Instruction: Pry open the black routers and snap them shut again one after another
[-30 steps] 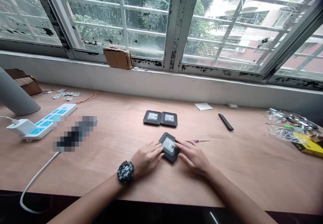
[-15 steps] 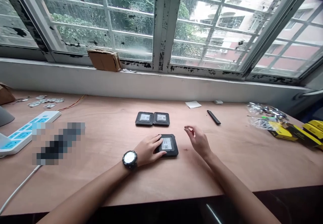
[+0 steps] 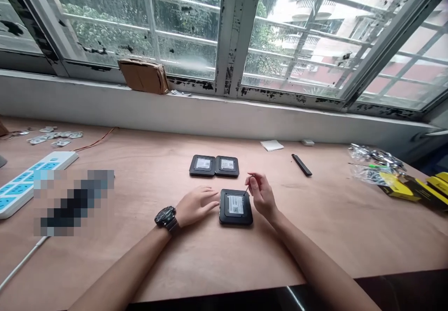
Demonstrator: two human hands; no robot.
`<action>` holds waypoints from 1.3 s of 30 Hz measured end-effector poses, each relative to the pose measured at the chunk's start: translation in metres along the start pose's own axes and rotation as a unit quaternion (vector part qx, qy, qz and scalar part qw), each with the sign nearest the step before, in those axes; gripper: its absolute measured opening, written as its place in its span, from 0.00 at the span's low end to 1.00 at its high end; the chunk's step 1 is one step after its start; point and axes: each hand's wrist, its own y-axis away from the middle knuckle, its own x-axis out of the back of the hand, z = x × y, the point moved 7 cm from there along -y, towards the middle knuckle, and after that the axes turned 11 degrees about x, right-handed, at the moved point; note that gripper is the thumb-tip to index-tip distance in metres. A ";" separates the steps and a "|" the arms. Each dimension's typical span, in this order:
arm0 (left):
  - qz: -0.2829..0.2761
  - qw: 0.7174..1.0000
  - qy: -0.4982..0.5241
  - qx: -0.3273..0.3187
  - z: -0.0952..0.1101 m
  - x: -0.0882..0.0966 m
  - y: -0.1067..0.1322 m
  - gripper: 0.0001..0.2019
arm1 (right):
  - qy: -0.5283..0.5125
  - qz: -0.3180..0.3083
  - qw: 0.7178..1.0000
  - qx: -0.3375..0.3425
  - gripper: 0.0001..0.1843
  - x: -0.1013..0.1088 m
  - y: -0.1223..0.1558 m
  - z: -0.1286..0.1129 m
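Note:
A black square device [image 3: 235,206] with a white label lies flat on the wooden table [image 3: 315,217] in front of me. My left hand [image 3: 196,203], with a dark watch [image 3: 165,217] on its wrist, rests flat at the device's left edge, fingertips touching it. My right hand [image 3: 262,194] hovers over the device's upper right corner, its fingers pinched on a thin small screwdriver [image 3: 247,190] whose tip points down at that corner. Two more black devices [image 3: 214,166] lie side by side just behind.
A white and blue power strip [image 3: 24,180] lies at the left, with small packets [image 3: 52,136] behind it. A black bar [image 3: 301,165] and a white pad [image 3: 271,145] lie further back. Bags of parts [image 3: 371,161] and yellow boxes [image 3: 402,187] sit at the right. A cardboard parcel [image 3: 142,76] rests on the window sill.
My right hand lifted off the device, picked up the small screwdriver from the table and came back to the device's corner. My left hand turned the device square and slid to its left edge.

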 end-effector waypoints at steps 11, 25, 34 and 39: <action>0.002 1.000 0.013 -0.012 0.001 0.001 -0.001 0.15 | -0.063 0.014 0.997 -0.047 0.14 0.010 -0.008 -0.007; 0.077 0.996 -0.016 0.044 -0.034 0.032 -0.005 0.15 | -0.096 -0.029 0.995 -0.022 0.15 -0.044 -0.030 -0.005; 0.074 0.996 -0.023 0.042 -0.034 0.028 -0.006 0.16 | -0.084 -0.114 0.990 -0.024 0.18 -0.054 -0.030 -0.018; 0.078 0.996 -0.039 0.034 -0.031 0.030 -0.005 0.16 | -0.115 -0.083 0.989 -0.029 0.15 -0.050 -0.035 -0.018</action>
